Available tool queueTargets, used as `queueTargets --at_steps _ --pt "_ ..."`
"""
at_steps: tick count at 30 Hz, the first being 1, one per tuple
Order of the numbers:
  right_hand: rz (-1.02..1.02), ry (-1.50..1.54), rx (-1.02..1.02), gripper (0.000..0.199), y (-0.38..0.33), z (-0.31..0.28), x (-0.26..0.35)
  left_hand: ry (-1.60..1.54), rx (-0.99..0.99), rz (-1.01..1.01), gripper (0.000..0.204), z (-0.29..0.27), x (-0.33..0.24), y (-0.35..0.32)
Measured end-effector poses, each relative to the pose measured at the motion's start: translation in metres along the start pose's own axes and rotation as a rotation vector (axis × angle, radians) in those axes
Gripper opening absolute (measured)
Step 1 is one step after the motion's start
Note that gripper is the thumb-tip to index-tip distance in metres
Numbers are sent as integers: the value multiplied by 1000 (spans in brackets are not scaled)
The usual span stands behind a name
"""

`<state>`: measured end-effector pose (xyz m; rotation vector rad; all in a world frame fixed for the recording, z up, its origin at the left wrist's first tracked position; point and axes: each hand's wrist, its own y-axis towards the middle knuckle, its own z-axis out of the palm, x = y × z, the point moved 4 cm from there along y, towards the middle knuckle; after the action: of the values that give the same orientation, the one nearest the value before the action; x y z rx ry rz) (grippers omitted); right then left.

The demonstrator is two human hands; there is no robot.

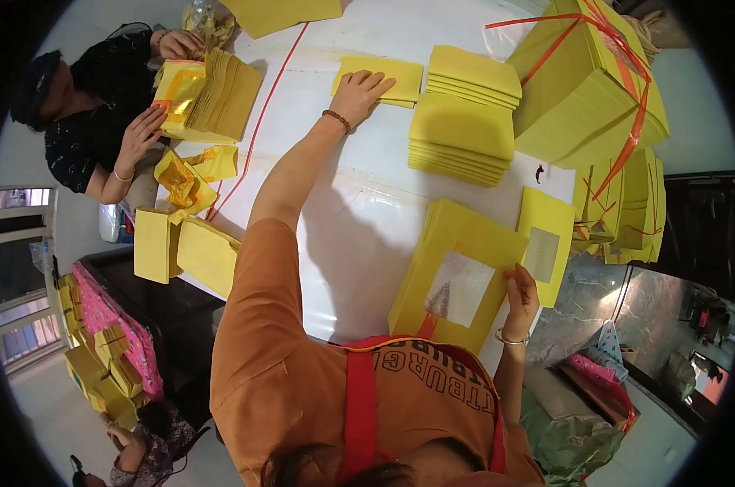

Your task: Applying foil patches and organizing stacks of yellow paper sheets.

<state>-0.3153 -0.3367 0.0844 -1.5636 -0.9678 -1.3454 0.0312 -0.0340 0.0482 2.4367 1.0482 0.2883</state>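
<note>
My left hand (pixel 363 96) reaches far across the table, its fingers stretched flat on a low stack of folded yellow paper (pixel 400 77). Right of it stand two taller piles of folded yellow paper, a back pile (pixel 474 69) and a nearer pile (pixel 461 134). My right hand (pixel 523 302) is at the right edge of a stack of large yellow sheets (pixel 420 252), with bent fingers pinching the paper's edge. A silvery square (pixel 461 288) marks the top sheet. Just beyond that hand lies another yellow sheet (pixel 536 219) with a silvery patch.
A big yellow paper bundle (pixel 578 89) tied with red ribbon stands at the far right. Opposite left, another person (pixel 83 122) handles a thick paper stack (pixel 225 97). A red cord (pixel 262 114) crosses the white table (pixel 343 211). Small yellow blocks (pixel 156 243) sit at the left edge.
</note>
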Motion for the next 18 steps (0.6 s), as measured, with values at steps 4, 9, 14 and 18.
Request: queueTargets --at_steps 4,9,14,18 --pt "-18 -23 3 28 -4 2 1 -23 207 37 51 6 9 2" --pt "47 -52 -44 28 -8 4 2 0 340 54 46 10 13 -4" --pt "75 -46 -4 31 -9 4 3 87 322 56 43 20 12 -9" --pt "32 -49 16 31 -9 1 -3 69 357 39 41 19 15 -7"
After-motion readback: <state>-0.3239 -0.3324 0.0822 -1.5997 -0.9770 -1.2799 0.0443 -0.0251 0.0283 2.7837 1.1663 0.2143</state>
